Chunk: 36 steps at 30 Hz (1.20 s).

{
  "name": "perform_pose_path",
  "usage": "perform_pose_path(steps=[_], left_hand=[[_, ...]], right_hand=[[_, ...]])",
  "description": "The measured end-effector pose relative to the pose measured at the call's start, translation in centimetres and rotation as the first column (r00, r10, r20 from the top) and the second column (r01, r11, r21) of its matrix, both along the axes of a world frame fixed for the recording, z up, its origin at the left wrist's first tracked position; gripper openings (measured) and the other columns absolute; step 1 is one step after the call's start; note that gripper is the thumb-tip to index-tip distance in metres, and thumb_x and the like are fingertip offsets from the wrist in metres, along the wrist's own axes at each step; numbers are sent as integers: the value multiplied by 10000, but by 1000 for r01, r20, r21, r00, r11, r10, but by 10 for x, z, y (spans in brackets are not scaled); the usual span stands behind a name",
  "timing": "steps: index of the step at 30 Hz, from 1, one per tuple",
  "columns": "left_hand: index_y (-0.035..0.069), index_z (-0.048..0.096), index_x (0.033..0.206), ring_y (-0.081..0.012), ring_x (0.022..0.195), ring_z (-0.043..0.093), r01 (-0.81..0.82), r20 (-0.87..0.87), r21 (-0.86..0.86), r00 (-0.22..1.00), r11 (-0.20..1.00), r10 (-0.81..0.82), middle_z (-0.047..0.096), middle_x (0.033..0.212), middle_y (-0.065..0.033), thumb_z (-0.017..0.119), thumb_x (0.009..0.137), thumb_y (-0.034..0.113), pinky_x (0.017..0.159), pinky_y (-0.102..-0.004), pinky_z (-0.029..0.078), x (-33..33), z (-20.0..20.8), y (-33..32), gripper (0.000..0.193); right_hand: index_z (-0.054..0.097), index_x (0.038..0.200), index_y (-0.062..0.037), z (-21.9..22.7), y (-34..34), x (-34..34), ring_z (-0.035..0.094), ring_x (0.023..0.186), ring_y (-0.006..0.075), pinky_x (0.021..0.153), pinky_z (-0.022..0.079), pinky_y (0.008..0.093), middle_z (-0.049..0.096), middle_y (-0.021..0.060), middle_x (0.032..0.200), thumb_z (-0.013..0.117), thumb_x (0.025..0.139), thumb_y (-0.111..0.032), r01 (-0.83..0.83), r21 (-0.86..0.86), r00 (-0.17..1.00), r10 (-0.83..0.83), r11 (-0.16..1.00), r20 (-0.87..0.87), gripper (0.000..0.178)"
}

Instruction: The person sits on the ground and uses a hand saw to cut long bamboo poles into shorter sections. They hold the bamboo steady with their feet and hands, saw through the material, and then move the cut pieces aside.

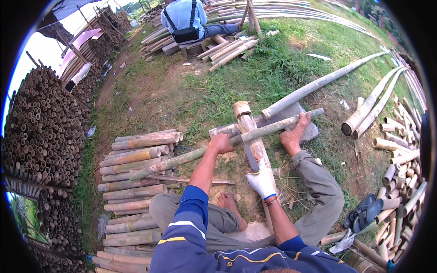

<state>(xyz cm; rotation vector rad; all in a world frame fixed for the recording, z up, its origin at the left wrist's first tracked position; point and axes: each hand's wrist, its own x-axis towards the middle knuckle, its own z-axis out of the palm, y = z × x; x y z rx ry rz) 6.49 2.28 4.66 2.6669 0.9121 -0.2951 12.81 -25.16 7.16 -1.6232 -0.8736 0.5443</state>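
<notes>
A long greenish bamboo pole (182, 158) lies slanting across a thick upright-notched bamboo support (259, 152) in front of me. My bare left hand (221, 144) is closed round the pole, left of the support. In a white glove, my right hand (262, 184) grips a hand saw (251, 159) with a flat grey blade. Its far end meets the pole just right of my left hand; teeth are too small to make out. My bare right foot (293, 136) presses on the pole's right part, above a grey slab (310, 132).
Cut bamboo lengths (132, 195) lie stacked at my left, more (400, 150) at the right. A long bamboo pole (323, 84) rests beyond my foot. Sandals (364, 213) lie at the lower right. Another person (184, 20) sits ahead. A tall bamboo stack (43, 127) stands far left.
</notes>
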Motion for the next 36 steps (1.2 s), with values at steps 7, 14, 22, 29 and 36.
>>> perform_pose_path(steps=[7,14,22,29,36], left_hand=[[110,728,1396,-386,1133,755,12,18,44,1000,999,-13,791,1212,-214,837,775,462,1030,-481,605,12,0,-2,723],[153,696,1449,-389,1090,763,-27,28,55,999,998,26,801,1158,-206,845,770,497,991,-492,615,16,7,-2,776],[141,738,1381,-401,1058,766,-63,56,72,997,995,59,797,1134,-224,841,739,472,967,-504,620,-36,4,12,730],[169,732,1393,-400,1055,769,-84,52,70,995,994,80,800,1146,-213,834,769,457,977,-495,625,-29,0,5,695],[159,724,1394,-396,1077,767,-21,59,67,998,998,17,799,1148,-215,842,777,467,979,-496,619,9,8,-2,700]], right_hand=[[485,1486,-56,29,-223,-59,675,853,193,823,564,334,638,126,1112,660,830,36,5,-185,978,34,983,205,685],[513,1474,-55,-28,1,18,621,869,174,832,542,326,638,62,1010,689,864,45,13,9,999,-14,1000,31,643],[523,1453,-38,-15,-108,-36,602,903,174,860,539,338,598,100,1187,609,852,77,-86,4,988,85,996,128,619],[493,1447,-21,-11,-146,-30,605,1044,214,969,511,346,569,116,1254,586,863,58,-124,-123,992,124,985,-6,597],[495,1448,-44,-24,57,32,585,867,130,796,528,300,597,43,1030,669,881,69,-39,66,999,41,997,-32,603]])
